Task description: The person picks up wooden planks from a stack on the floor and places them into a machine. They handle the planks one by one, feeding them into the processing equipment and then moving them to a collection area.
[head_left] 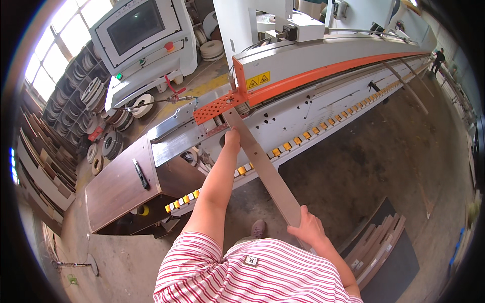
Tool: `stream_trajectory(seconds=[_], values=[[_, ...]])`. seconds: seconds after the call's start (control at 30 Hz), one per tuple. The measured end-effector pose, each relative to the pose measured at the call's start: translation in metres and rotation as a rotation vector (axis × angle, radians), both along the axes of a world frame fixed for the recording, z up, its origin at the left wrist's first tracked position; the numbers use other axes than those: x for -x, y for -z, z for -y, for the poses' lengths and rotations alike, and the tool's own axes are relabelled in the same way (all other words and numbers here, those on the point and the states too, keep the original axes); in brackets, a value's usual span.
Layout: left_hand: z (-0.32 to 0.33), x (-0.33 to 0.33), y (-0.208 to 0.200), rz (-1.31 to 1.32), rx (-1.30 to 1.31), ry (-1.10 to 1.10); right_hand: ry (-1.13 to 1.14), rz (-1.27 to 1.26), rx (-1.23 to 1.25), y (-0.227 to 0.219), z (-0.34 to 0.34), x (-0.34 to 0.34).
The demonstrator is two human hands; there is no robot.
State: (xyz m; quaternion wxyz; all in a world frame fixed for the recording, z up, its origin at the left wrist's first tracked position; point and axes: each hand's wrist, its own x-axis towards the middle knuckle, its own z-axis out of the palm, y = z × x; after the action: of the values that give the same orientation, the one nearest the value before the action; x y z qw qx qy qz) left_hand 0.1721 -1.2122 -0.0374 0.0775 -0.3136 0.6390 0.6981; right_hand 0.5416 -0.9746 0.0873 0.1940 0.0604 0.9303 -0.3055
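Note:
A long, narrow grey-brown board slants from the orange guard of a long edge-banding machine down toward my body. Its far end lies at the machine's infeed, beside a perforated orange plate. My left hand is at the board's left edge near that far end, its fingers mostly hidden behind the wrist and board. Lower down, my right hand is closed around the near end, thumb lying across the top face. Yellow rollers line the machine's front rail under the board.
A brown cabinet at left carries a utility knife. Behind it stand a control panel and rolls of edging. Stacked boards lie low at right. Another person stands far off by the machine's end.

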Motion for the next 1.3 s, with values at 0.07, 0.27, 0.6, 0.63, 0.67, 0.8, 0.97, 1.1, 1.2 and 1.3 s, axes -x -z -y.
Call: stream_trajectory(seconds=[0.07, 0.27, 0.6, 0.63, 0.67, 0.8, 0.97, 1.1, 1.2, 1.3], values=[[0.006, 0.011, 0.013, -0.004, -0.051, -0.023, -0.017, 0.022, -0.006, 0.000, 0.002, 0.004], [0.014, 0.025, 0.035, -0.045, -0.173, -0.039, -0.020, 0.083, 0.012, 0.001, 0.000, 0.008], [-0.050, 0.036, 0.005, -0.080, -0.358, 0.022, -0.011, 0.018, -0.037, 0.004, -0.051, 0.032], [-0.061, 0.046, 0.010, -0.100, -0.359, 0.023, -0.015, 0.005, -0.039, 0.004, -0.060, 0.036], [-0.071, 0.055, 0.014, -0.129, -0.359, 0.017, -0.014, -0.003, -0.051, 0.004, -0.069, 0.040], [-0.098, 0.067, 0.011, -0.019, -0.260, 0.163, 0.032, -0.010, -0.077, -0.002, -0.096, 0.049], [-0.117, -0.005, -0.035, -0.123, -0.220, 0.214, 0.039, -0.354, -0.295, -0.011, -0.106, 0.035], [-0.117, -0.139, -0.051, -0.079, -0.528, 0.383, -0.016, -0.494, -0.329, -0.012, -0.084, 0.035], [-0.110, -0.192, -0.055, -0.080, -0.597, 0.398, -0.013, -0.362, -0.227, -0.010, -0.058, 0.042], [-0.087, -0.178, -0.052, -0.151, -0.400, 0.323, 0.009, -0.265, -0.175, -0.004, -0.033, 0.046]])
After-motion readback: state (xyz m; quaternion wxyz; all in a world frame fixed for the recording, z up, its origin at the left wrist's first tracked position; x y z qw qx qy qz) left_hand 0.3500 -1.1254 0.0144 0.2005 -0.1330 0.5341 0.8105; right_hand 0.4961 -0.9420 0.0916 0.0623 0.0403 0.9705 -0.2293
